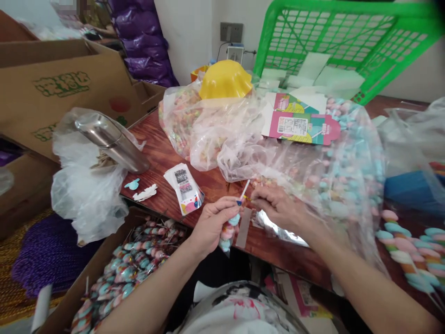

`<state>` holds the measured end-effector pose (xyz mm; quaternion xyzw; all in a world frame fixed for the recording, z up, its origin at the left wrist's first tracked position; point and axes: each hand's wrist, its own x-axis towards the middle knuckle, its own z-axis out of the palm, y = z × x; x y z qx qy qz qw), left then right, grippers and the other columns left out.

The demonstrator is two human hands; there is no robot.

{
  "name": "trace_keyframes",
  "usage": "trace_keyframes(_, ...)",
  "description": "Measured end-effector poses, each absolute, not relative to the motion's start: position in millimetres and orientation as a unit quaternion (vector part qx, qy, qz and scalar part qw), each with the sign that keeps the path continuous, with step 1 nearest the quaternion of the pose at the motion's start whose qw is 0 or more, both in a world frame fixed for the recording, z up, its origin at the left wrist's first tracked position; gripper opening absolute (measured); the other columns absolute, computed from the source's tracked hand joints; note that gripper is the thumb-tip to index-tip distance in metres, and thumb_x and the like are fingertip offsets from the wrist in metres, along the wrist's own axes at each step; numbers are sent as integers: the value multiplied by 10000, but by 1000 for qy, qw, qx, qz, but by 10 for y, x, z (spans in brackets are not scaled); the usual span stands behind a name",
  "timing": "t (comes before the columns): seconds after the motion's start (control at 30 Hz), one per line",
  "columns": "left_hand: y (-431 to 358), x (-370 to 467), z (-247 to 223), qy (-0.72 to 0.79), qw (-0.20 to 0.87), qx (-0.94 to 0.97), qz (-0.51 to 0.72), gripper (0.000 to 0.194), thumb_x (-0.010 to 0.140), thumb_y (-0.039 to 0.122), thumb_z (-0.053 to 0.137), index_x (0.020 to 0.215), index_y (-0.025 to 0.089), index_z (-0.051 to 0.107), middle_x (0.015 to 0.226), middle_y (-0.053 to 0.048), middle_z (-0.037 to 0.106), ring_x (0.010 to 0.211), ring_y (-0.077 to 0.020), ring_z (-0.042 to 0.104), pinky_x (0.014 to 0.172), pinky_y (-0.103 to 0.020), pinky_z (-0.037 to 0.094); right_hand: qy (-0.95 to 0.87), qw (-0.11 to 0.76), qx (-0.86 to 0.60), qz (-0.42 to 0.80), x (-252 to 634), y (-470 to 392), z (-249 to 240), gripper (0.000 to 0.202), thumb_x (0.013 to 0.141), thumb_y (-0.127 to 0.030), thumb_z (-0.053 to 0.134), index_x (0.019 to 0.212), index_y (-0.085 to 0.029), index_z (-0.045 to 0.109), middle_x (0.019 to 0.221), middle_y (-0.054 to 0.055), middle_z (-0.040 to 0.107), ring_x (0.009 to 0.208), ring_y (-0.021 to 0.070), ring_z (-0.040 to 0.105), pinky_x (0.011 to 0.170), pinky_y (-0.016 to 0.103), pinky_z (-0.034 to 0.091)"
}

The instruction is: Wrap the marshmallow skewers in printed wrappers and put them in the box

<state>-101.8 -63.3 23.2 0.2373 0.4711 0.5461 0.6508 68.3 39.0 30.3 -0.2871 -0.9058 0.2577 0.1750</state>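
Note:
My left hand [216, 221] is closed around a wrapped marshmallow stick [228, 232] near the table's front edge. Its pastel pink and blue candy hangs below my fingers, and the white stick points up past them. Right beside it, my right hand [273, 203] pinches a thin yellow tie at the neck of the wrapper. A stack of printed cards [183, 188] lies on the wooden table [158, 148] left of my hands. Clear wrappers [278, 227] lie under my right hand.
A box of wrapped candy sticks [128, 264] stands low at the left. Behind it are a steel flask [111, 141] and plastic bags. Large candy bags [295, 162], a yellow bowl [225, 80] and a green basket [340, 41] fill the back; unwrapped sticks [410, 250] lie right.

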Motion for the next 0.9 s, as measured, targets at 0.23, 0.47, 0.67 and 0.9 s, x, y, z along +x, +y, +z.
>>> trace_keyframes(0.23, -529, -708, 270, 466, 602, 344, 550, 182, 686, 302, 753, 712, 127, 709, 806, -28, 600, 442, -24, 454, 343, -159, 282, -841, 244, -323, 359, 956, -63, 449, 133, 858, -150, 476, 809, -193, 593, 696, -14, 603, 620, 111, 527, 604, 236, 387)
trace_keyframes(0.47, -525, -340, 329, 452, 676, 322, 484, 235, 645, 326, 769, 691, 111, 684, 579, 16, 538, 377, -21, 377, 322, -147, 225, -790, 342, -416, 294, 1474, -454, 445, 171, 854, -139, 482, 747, -193, 603, 608, -20, 593, 550, 111, 540, 556, 233, 414)
trace_keyframes(0.67, -523, -58, 361, 472, 669, 375, 435, 249, 648, 349, 765, 691, 113, 695, 598, 32, 532, 361, 0, 354, 329, -149, 222, -747, 482, -437, 140, 1685, -750, 470, 234, 819, -56, 548, 969, -205, 649, 825, 16, 675, 735, 140, 640, 685, 245, 512)
trace_keyframes(0.9, -602, 121, 351, 434, 687, 401, 422, 206, 735, 339, 684, 749, 134, 703, 537, 59, 444, 377, -9, 334, 341, -137, 248, -769, 465, -415, 143, 1603, -667, 369, 322, 860, -51, 469, 1060, -222, 655, 871, 39, 702, 778, 145, 664, 700, 265, 541)
